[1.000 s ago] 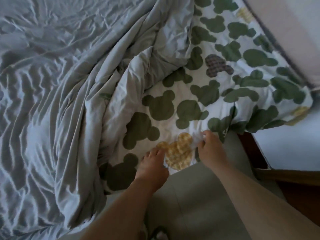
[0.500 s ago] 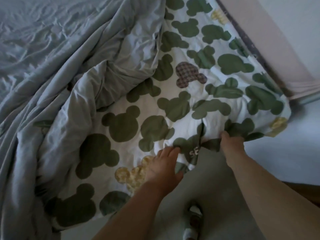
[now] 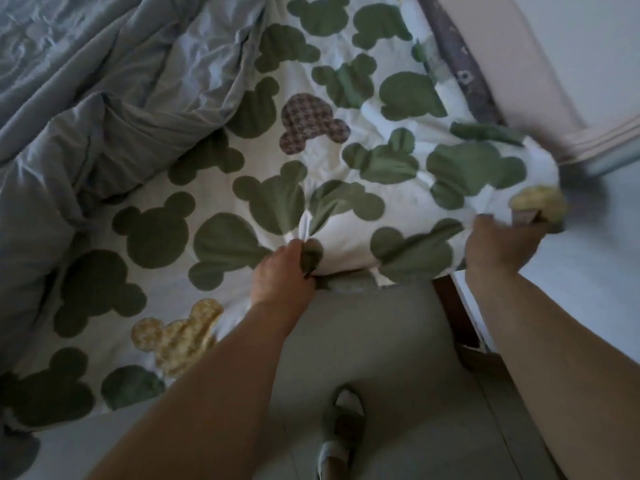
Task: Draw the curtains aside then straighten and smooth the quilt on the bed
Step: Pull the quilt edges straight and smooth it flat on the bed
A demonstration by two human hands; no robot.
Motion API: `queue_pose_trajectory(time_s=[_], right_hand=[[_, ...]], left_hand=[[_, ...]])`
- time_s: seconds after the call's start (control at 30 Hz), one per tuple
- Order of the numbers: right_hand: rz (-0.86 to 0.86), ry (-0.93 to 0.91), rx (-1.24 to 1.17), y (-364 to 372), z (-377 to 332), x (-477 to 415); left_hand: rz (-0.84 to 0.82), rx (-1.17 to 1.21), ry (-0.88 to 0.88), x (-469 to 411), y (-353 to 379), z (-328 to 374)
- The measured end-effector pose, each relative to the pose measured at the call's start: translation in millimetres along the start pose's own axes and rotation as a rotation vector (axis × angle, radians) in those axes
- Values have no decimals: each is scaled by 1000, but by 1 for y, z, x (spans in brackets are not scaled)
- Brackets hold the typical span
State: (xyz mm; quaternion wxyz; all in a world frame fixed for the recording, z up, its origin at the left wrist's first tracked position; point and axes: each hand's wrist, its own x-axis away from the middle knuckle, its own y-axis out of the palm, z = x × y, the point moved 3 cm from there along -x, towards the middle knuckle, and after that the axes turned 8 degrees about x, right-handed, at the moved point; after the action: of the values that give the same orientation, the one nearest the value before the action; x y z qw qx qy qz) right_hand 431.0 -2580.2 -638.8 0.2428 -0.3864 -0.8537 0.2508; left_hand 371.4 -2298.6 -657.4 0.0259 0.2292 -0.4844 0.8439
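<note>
The quilt (image 3: 346, 188) is white with green mouse-head shapes, one checked brown shape and yellow ones. Its grey underside (image 3: 104, 140) is folded over in a rumpled heap at the left. My left hand (image 3: 282, 271) is clenched on a bunch of the quilt's near edge at the middle. My right hand (image 3: 498, 244) grips the quilt's near right corner, beside a yellow patch, and holds it lifted off the bed. No curtains are in view.
A grey sheet (image 3: 38, 39) covers the bed at the upper left. A pale pink headboard or wall panel (image 3: 512, 64) runs along the upper right. The dark wooden bed frame corner (image 3: 453, 313) shows below the quilt. My shoe (image 3: 341, 434) stands on the pale floor.
Both hands have moved right along the quilt's near edge and closed on it. The right hand reached the corner and lifted it. The view has shifted right.
</note>
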Motion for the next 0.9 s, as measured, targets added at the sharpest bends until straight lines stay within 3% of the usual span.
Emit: queue_pose_trajectory(time_s=[0.07, 0.13, 0.2, 0.3, 0.33, 0.4, 0.5, 0.63, 0.77, 0.9], right_hand=[[84, -237, -10, -30, -15, -1], [112, -273, 42, -53, -4, -12], [54, -171, 233, -57, 18, -28], [-167, 57, 599, -40, 38, -47], [-185, 117, 691, -36, 39, -47], [-41, 119, 739, -37, 34, -36], [75, -256, 571, -25, 20, 14], [-52, -727, 465, 21, -8, 88], [-324, -921, 352, 76, -50, 159], [-529, -995, 377, 110, -75, 214]], left_hand=[[-18, 0, 31, 10, -2, 10], [-100, -15, 77, 24, 12, 24], [-180, -26, 74, 35, 32, 36], [-225, 2, 33, 38, 52, 36], [-235, 8, 35, 39, 54, 35], [-222, 37, 43, 40, 53, 31], [-132, 98, 36, 43, 36, 21], [124, 154, 19, 40, -11, -16], [387, -28, -83, 31, -75, -82], [533, -81, -381, 24, -144, -163]])
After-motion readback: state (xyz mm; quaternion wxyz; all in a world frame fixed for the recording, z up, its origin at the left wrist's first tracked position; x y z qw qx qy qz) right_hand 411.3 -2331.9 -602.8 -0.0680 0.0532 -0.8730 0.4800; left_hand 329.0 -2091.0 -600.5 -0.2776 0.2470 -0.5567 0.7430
